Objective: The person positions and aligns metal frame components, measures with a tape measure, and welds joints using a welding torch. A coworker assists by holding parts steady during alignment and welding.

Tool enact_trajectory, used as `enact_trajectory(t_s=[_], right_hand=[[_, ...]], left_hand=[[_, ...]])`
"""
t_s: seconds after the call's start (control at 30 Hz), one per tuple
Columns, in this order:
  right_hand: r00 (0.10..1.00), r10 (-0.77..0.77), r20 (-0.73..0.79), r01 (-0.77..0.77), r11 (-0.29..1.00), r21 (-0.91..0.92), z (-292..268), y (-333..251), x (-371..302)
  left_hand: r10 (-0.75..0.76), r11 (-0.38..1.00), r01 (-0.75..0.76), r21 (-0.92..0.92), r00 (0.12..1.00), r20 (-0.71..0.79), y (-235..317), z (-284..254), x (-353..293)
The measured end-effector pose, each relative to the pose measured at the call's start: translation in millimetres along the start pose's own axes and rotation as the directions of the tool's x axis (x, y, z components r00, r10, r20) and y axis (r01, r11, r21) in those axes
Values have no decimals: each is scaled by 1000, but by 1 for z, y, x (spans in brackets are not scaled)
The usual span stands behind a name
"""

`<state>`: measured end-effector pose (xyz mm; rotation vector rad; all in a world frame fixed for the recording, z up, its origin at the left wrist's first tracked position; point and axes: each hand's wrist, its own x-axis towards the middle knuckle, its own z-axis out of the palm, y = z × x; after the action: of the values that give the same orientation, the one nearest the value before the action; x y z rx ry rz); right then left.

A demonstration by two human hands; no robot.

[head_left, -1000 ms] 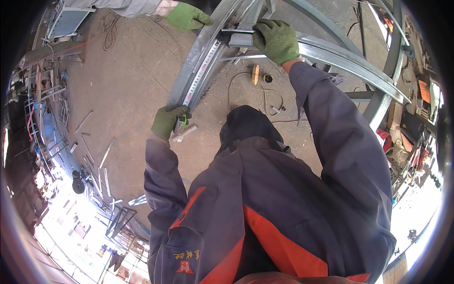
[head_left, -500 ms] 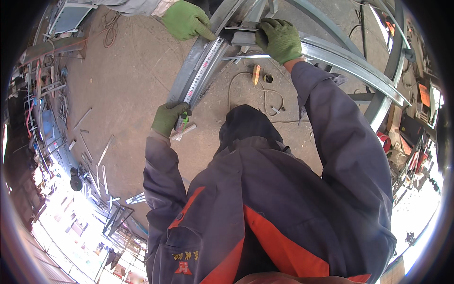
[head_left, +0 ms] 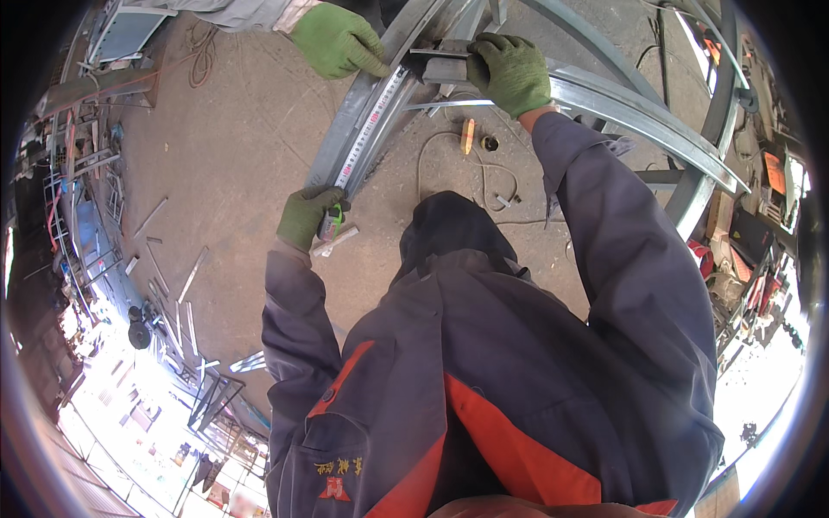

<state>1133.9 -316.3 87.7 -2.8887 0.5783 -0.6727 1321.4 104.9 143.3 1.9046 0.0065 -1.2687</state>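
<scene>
My left hand [head_left: 306,217], in a green glove, is closed around a black and green tape measure [head_left: 332,223] at the near end of a grey steel beam [head_left: 338,142]. The white blade [head_left: 370,128] runs out along the beam, away from me. In a matching glove, my right hand [head_left: 511,76] grips a short steel section [head_left: 444,69] set crosswise beside the beam's far part. My right fingers wrap over its edge, and the thumb side is partly hidden. A co-worker's green-gloved hand [head_left: 335,41] reaches in from the far left, its index finger at the blade's far end.
Curved steel members [head_left: 639,108] extend to the right of my right hand. On the floor lie a yellow object [head_left: 468,136], a round dark item [head_left: 490,143] and a looping cable [head_left: 419,173]. Metal offcuts [head_left: 192,274] are scattered at left.
The co-worker's hand has shifted slightly left, its fingertip drawing back a little from the beam's inner edge. My two hands stay practically where they were.
</scene>
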Motion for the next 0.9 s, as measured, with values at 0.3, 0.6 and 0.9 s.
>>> enact_trajectory(t_s=[0.3, 0.6, 0.9], right_hand=[[1000, -1, 12, 1, 1000, 4, -4, -2, 2], [1000, -7, -2, 7, 999, 36, -6, -3, 3], [1000, -6, 13, 6, 1000, -20, -4, -2, 3]], left_hand=[[-18, 1000, 18, -23, 1000, -1, 1, -1, 0], [-4, 1000, 4, -24, 1000, -7, 0, 2, -1], [27, 999, -26, -19, 999, 23, -1, 0, 1]])
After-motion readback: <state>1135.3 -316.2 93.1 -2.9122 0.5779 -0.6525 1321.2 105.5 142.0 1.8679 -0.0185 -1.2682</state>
